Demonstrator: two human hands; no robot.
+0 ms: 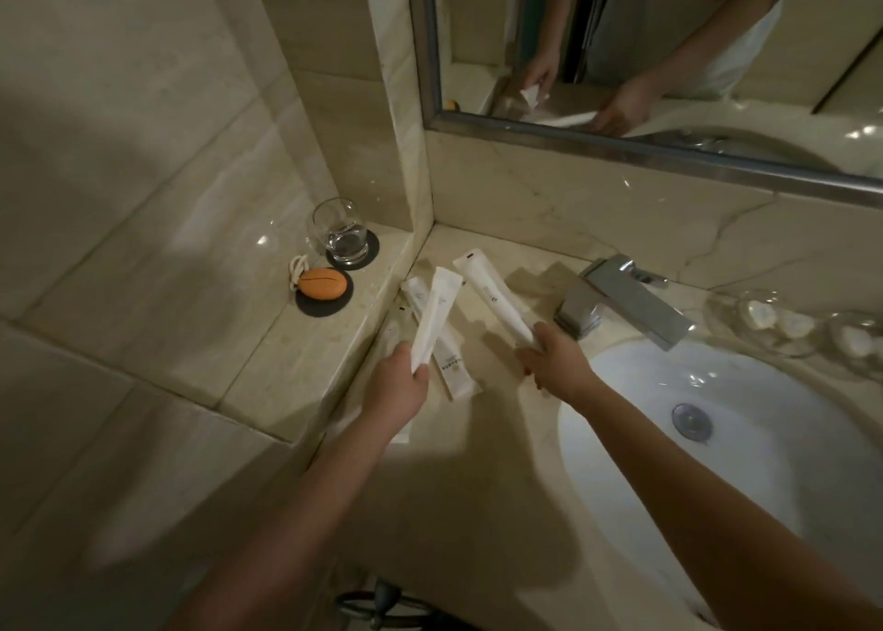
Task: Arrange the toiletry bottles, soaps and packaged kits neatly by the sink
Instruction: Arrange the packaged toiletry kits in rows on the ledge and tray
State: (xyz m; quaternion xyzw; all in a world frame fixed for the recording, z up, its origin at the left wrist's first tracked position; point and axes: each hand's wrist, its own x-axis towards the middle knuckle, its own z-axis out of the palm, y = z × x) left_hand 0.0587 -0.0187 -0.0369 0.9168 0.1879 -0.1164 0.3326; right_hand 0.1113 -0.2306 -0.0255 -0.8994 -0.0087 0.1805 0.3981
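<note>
White paper packets, four seen, long and narrow, at the centre of the frame on the beige marble counter (478, 487).

- Packet one (436, 317): pinched at its lower end by the left hand (399, 384), thumb and fingers curled round it. It is raised and slants over the others.
- Packet two (492, 296): gripped at its lower end by the right hand (556, 360), fingers closed round it. Its upper end points toward the back corner, and a small dark mark midway is unreadable.
- Packet three (454, 372): flat on the counter beneath packet one, with gold-coloured print and small characters near its lower end, too small to read.
- Packet four (393, 332): against the counter's left edge, partly hidden by the left hand.

Around:
- Raised marble ledge (310, 367), left of centre, bears a clear glass tumbler (337, 229) on a dark coaster (372, 250). It also bears an orange soap (322, 284) with a pale cord on a second coaster (325, 309).
- Chrome faucet (621, 303), right of centre, is near the right hand.
- White basin (764, 463) is at lower right.
- Glass dishes (769, 322) are at the right edge.
- Framed mirror (669, 57) is at upper right.

Bare counter lies between the packets and the faucet, and toward the bottom of the frame.
</note>
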